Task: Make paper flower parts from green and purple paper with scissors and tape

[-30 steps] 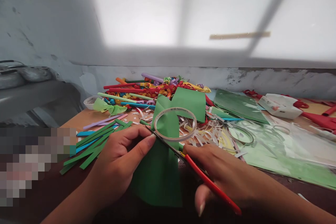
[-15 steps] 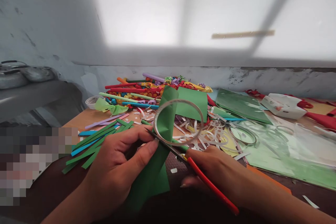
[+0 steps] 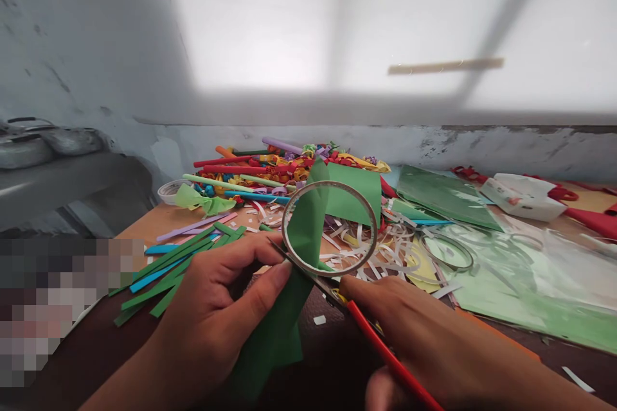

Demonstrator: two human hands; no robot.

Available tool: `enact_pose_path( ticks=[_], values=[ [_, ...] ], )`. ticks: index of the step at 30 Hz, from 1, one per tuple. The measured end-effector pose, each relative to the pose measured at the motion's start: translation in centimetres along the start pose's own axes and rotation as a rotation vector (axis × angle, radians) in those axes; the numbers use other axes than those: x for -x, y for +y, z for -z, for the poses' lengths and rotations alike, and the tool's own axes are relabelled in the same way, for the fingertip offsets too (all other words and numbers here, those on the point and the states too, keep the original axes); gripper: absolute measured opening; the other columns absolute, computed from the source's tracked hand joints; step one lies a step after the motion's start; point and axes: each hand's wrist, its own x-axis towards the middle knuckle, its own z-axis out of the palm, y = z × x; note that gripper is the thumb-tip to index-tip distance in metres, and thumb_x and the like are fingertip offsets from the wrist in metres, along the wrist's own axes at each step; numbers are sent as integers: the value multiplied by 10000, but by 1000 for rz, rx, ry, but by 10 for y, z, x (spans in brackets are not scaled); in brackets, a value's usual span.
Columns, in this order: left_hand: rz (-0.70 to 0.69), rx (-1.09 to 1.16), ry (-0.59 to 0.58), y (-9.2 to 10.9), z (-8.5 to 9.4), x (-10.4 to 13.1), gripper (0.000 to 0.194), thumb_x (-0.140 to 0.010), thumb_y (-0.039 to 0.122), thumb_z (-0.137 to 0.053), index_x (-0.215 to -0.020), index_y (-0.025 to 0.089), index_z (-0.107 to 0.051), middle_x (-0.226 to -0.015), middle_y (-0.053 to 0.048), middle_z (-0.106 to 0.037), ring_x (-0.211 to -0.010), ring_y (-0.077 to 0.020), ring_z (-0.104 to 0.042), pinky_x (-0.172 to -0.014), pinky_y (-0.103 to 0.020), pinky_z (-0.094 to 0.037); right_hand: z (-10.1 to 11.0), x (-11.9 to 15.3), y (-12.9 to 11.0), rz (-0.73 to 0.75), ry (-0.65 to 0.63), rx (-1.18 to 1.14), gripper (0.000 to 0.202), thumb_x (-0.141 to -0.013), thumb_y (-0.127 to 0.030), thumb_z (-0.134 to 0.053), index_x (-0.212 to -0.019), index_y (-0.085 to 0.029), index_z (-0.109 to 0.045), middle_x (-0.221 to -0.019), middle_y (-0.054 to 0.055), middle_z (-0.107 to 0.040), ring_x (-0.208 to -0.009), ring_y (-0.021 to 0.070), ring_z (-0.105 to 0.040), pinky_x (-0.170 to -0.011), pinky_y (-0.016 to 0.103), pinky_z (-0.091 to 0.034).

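Note:
My left hand (image 3: 212,314) is closed, pinching a folded sheet of green paper (image 3: 272,340) between thumb and fingertips. In my right hand (image 3: 409,314) are red-handled scissors (image 3: 383,347), their handles spread. The scissors' blades lie across the green paper beside my left thumb, one tip showing above it. A thin ring like a nearly used-up tape roll (image 3: 375,231) stands upright in front of the paper, its lower left edge touching the blades and near my left fingertips. What supports the ring is partly hidden.
Cut green strips (image 3: 178,270) lie left on the table. Behind are colourful paper sticks with ribbons (image 3: 241,167), a white tape roll (image 3: 168,191) and white paper curls (image 3: 385,247). Right are green sheets (image 3: 448,199), another ring (image 3: 448,263) and a white box (image 3: 523,196). Metal pots (image 3: 72,144) stand far left.
The scissors' handles have spread wider, and my right thumb has moved down toward the front. My left hand keeps its pinch on the green paper.

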Motion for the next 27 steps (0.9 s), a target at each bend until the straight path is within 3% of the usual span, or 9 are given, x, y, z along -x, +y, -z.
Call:
enact_pose_path(
  ticks=[3, 6, 9, 14, 19, 27],
  values=[
    [42, 6, -23, 3, 0, 0, 234, -922, 396, -626, -794, 213, -694, -1006, -38, -749, -869, -189, -711, -703, -228, -558, 1, 1, 1, 47, 18, -25, 653, -694, -784, -716, -941, -196, -577, -789, 32, -648, -680, 187, -576, -589, 249, -425],
    [113, 38, -57, 6, 2, 2, 248, -913, 439, -629, -848, 217, -718, -889, -44, -736, -793, -194, -694, -610, -231, -553, -1, -1, 2, 91, 43, -126, 697, -673, -811, -706, -989, -199, -598, -839, 32, -672, -728, 193, -605, -621, 244, -442],
    [163, 46, -97, 11, 6, 3, 255, -904, 461, -635, -939, 235, -747, -796, -28, -713, -713, -177, -656, -585, -239, -548, -4, -4, 3, 39, 98, -139, 651, -725, -806, -667, -939, -195, -595, -780, 4, -640, -673, 161, -550, -594, 238, -406],
    [63, -101, -126, 20, 9, 2, 241, -952, 427, -573, -897, 261, -739, -786, 3, -707, -717, -145, -632, -644, -214, -542, -4, -4, 4, 54, 106, -136, 592, -878, -775, -499, -895, -188, -574, -691, -25, -551, -591, 118, -447, -550, 231, -342],
    [-17, -169, -86, 18, 8, 1, 248, -964, 375, -571, -818, 257, -734, -838, 17, -712, -791, -143, -654, -701, -200, -541, -4, -4, 6, 55, 67, -114, 594, -879, -772, -506, -888, -184, -586, -646, -52, -478, -565, 99, -389, -538, 231, -316],
    [-74, -169, -50, 19, 7, 1, 245, -944, 340, -586, -753, 253, -713, -727, 48, -699, -654, -99, -621, -596, -158, -496, -9, -5, 11, -12, 106, -107, 611, -830, -803, -541, -729, -203, -490, -576, -70, -406, -528, 90, -340, -491, 228, -275]
  ],
)
